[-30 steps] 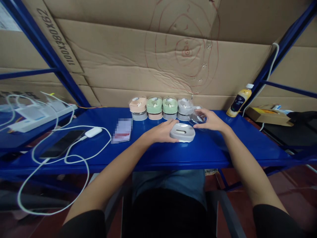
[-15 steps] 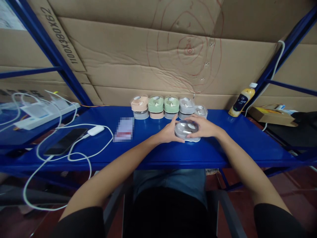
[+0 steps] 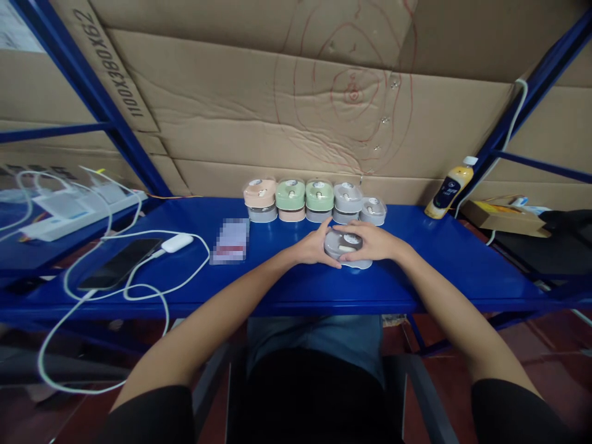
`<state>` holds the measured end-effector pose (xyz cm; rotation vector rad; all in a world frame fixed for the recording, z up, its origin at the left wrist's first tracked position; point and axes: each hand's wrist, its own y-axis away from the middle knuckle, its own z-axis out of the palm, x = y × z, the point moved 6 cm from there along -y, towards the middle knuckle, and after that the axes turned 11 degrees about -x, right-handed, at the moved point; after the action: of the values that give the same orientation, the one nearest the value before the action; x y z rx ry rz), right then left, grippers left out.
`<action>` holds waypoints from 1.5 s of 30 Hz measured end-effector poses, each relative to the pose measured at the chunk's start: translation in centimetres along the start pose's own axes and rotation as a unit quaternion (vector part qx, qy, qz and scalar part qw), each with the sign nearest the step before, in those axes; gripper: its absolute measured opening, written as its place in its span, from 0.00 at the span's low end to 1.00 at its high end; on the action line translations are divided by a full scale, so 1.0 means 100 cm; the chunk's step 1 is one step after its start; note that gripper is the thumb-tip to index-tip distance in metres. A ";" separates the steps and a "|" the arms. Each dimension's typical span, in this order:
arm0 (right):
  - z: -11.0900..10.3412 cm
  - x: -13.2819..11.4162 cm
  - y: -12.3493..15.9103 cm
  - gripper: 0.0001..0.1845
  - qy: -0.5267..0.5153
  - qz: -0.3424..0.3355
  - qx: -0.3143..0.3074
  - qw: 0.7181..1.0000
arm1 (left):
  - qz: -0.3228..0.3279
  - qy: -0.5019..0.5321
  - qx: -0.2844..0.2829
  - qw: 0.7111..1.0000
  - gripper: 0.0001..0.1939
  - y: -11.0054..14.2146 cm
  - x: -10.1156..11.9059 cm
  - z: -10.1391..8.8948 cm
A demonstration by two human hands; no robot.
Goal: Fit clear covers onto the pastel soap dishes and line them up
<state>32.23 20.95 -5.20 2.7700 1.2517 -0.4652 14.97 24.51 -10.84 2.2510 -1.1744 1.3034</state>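
A small grey oval box [image 3: 333, 242] with a clear lid and a round label is between my two hands, close over the blue tabletop. My left hand [image 3: 311, 246] grips its left side, thumb at the near edge and fingers at the far side. Around the right side curls my right hand [image 3: 375, 241], with fingertips on the lid. A pale short bar shows on the lid between the fingers. Beneath the box, a thin pale edge [image 3: 363, 264] sticks out at the lower right; what it belongs to is hidden. Behind stand similar stacked boxes, including a green one [image 3: 319, 193].
A peach box [image 3: 259, 192] and a lone grey box [image 3: 372, 211] end the row. Left are a pixelated card [image 3: 230, 240], a phone [image 3: 121, 264], white cables and a power strip [image 3: 83, 216]. A drink bottle [image 3: 451, 188] and a cardboard tray [image 3: 504, 219] stand right.
Both hands stay around the grey box, which has shifted slightly left and appears turned a little. The pale bar on its lid now shows. The right-hand fingers have moved left with it.
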 end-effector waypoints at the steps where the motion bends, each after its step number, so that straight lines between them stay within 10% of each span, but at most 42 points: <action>1: 0.000 0.000 0.000 0.49 0.007 0.006 -0.002 1.000 | -0.003 -0.002 -0.003 1.000 0.85 0.000 0.000 0.000; 13: 0.011 -0.016 0.050 0.42 -0.018 -0.027 0.060 0.998 | 0.000 -0.048 -0.037 0.998 0.80 0.007 0.011 -0.002; 17: 0.004 0.002 0.107 0.45 0.041 0.145 0.049 0.987 | -0.028 -0.087 -0.059 0.994 0.78 0.008 0.013 0.000; 23: -0.022 0.092 0.174 0.50 0.107 0.433 0.062 0.893 | -0.031 -0.112 -0.058 0.992 0.70 0.008 0.011 -0.002; 32: -0.053 0.187 0.096 0.40 -0.005 0.525 0.113 0.844 | -0.053 -0.114 -0.057 0.990 0.65 0.011 0.016 -0.003; 42: -0.061 0.158 0.086 0.39 0.070 0.499 0.247 0.828 | -0.049 -0.140 -0.063 0.987 0.62 0.010 0.014 -0.002; 45: -0.064 0.130 0.070 0.38 0.150 0.410 0.254 0.863 | -0.041 -0.141 -0.060 0.987 0.61 0.009 0.013 -0.003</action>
<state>47.12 26.88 -3.42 3.5231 -0.1870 -0.3090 14.44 23.40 -9.73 2.4220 -1.1991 0.8789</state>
